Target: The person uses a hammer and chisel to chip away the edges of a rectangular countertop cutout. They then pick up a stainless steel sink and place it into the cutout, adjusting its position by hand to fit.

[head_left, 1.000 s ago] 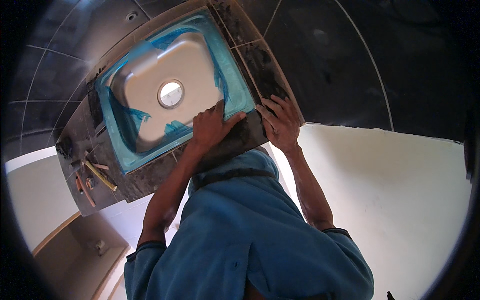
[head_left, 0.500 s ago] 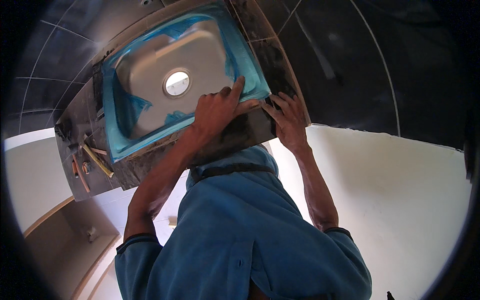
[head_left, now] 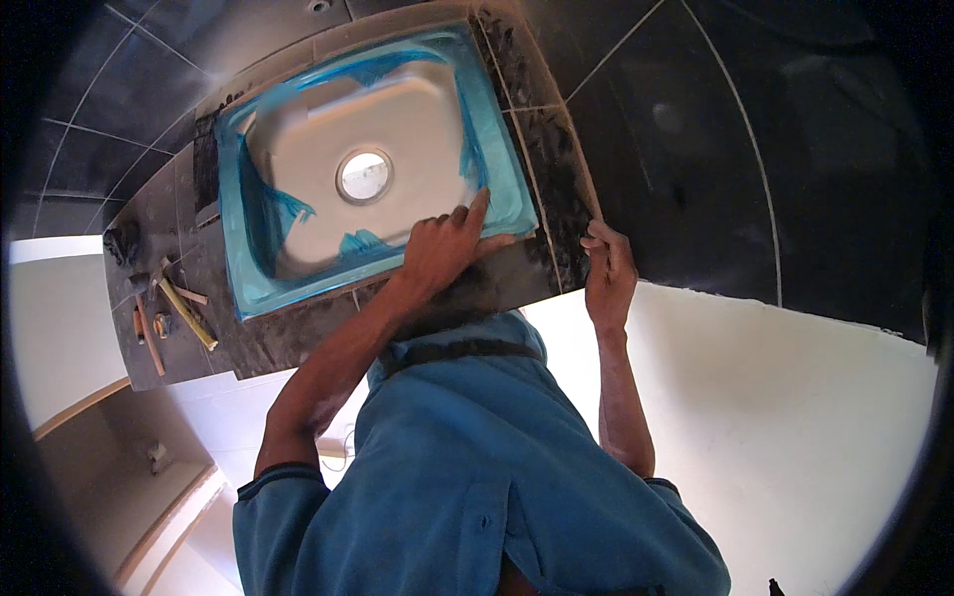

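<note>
A steel sink with torn blue protective film sits in the dark tiled countertop. Pale light shows through its round drain hole. At the sink's near right corner, my left hand grips the rim, with its index finger stretched over the inner edge and its thumb along the front. My right hand is beside the counter's right end, close to the wall, apart from the sink. Its fingers are bent and pressed together at the tips; whatever they hold, if anything, is too small to make out.
Several hand tools, one with a yellow handle, lie on the counter's left end near a black bundle. Dark wall tiles rise behind and to the right. A white wall stands on my lower right.
My right hand has left the sink's near right corner and shifted right to the counter's end, its spread fingers now drawn together. My left hand keeps its place on the rim.
</note>
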The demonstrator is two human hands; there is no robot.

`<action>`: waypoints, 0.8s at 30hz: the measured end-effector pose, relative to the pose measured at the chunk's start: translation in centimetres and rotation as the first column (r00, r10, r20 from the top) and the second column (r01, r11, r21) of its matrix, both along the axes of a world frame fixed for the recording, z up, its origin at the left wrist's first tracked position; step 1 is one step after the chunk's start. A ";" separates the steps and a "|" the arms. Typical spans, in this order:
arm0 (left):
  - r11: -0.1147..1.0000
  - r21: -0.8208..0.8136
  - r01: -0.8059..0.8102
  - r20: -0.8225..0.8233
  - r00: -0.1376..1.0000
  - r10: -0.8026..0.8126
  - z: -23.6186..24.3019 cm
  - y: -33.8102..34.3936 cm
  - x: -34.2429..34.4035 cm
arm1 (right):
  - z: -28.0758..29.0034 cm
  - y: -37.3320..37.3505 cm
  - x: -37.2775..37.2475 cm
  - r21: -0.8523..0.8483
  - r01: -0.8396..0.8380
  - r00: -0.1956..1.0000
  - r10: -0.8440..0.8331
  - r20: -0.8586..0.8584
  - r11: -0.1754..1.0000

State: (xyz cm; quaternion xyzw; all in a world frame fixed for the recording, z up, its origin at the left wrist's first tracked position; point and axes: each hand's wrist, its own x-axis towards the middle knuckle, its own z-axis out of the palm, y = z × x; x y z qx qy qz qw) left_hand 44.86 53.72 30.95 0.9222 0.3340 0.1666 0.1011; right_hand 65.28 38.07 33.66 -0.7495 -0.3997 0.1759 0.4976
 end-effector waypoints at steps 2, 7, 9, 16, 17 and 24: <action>0.999 -0.035 0.016 -0.011 1.000 -0.016 -0.6 -0.2 -0.7 | -0.4 1.3 0.2 0.000 0.008 0.999 -0.008 0.043 1.000; 0.982 -0.183 0.039 0.001 0.999 -0.039 -0.2 0.0 -0.6 | -1.2 5.6 -1.1 -0.116 -0.062 0.935 0.098 0.339 0.991; 0.971 -0.236 0.021 -0.017 1.000 -0.025 0.8 0.3 -0.5 | -1.2 7.5 -2.0 -0.108 -0.147 0.911 0.177 0.371 0.983; 0.947 -0.321 0.000 0.074 0.997 0.025 1.6 0.7 -2.2 | -2.0 11.9 -4.5 -0.281 -0.094 0.786 0.245 0.568 0.955; 0.971 -0.239 -0.028 0.167 0.983 0.069 0.7 1.0 -3.5 | -2.0 12.9 -4.5 -0.292 -0.098 0.759 0.261 0.596 0.951; 0.495 0.266 -0.827 0.006 0.515 0.857 -2.8 12.5 -22.2 | -4.5 21.9 -3.3 -0.375 -0.033 0.598 0.320 0.735 0.926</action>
